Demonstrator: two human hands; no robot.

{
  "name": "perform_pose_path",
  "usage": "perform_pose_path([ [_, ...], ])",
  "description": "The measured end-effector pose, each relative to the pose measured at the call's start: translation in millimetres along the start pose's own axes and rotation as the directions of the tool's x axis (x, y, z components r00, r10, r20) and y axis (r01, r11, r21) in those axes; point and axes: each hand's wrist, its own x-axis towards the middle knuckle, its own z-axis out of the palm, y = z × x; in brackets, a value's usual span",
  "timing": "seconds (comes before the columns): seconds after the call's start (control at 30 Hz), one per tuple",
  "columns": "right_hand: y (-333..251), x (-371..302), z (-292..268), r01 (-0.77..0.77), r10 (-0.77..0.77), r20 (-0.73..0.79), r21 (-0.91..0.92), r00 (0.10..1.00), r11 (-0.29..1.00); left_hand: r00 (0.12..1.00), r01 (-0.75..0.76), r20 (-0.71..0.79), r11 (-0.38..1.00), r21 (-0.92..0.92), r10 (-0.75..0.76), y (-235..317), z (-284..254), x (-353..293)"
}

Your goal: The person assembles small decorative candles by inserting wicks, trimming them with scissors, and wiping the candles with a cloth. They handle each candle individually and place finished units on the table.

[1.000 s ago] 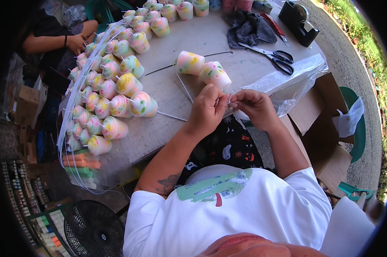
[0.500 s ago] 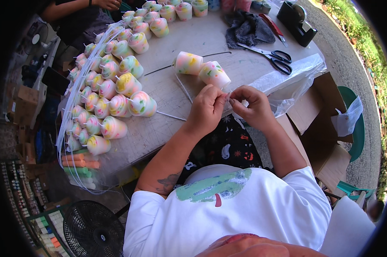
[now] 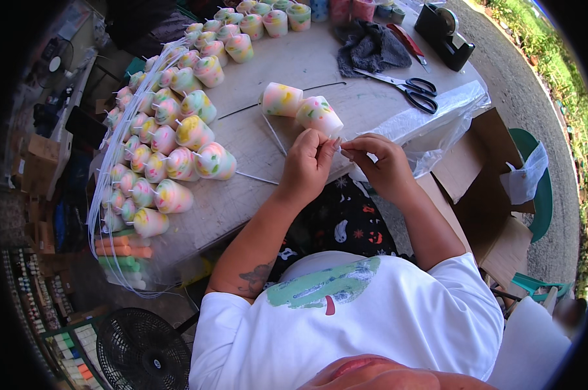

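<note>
My left hand (image 3: 307,164) and my right hand (image 3: 383,162) meet at the table's near edge, fingertips pinched. Between them is a tiny whitish bit, too small to name. Just beyond my left hand, two pale candles with yellow, pink and green patches lie on their sides: the nearer candle (image 3: 320,116) and, farther left, another candle (image 3: 281,99). A white wick (image 3: 275,135) runs from the left candle toward my left hand. Another white wick piece (image 3: 256,177) lies on the table left of my wrist.
Rows of similar candles (image 3: 194,132) fill the table's left side, with a bundle of long white wicks (image 3: 104,166) across them. Scissors (image 3: 404,87), a dark cloth (image 3: 373,49), a red cutter (image 3: 407,43) and a tape dispenser (image 3: 444,36) lie far right. A cardboard box (image 3: 495,169) stands right.
My hands stay pinched together, with only a slight shift of the fingers. The view has moved a little. At the far left, another person's arm has gone out of sight.
</note>
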Motion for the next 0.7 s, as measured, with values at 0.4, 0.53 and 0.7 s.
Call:
perform_pose_path([
  [0.4, 4.6, 0.3, 13.3, 0.092, -0.092, -0.100, -0.008, 0.991, 0.996, 0.996, -0.090, -0.019, 0.992, 0.084, 0.091, 0.8, 2.5, 1.2],
  [0.53, -0.9, -2.3, 21.8, 0.062, -0.071, -0.191, -0.051, 0.979, 0.997, 0.995, -0.098, -0.026, 0.991, 0.086, 0.101, 2.6, 4.5, 1.8],
  [0.7, 3.1, 1.6, 28.1, 0.150, -0.192, -0.279, -0.167, 0.941, 0.974, 0.997, -0.071, -0.037, 0.993, 0.097, 0.075, 0.5, 4.9, 1.0],
])
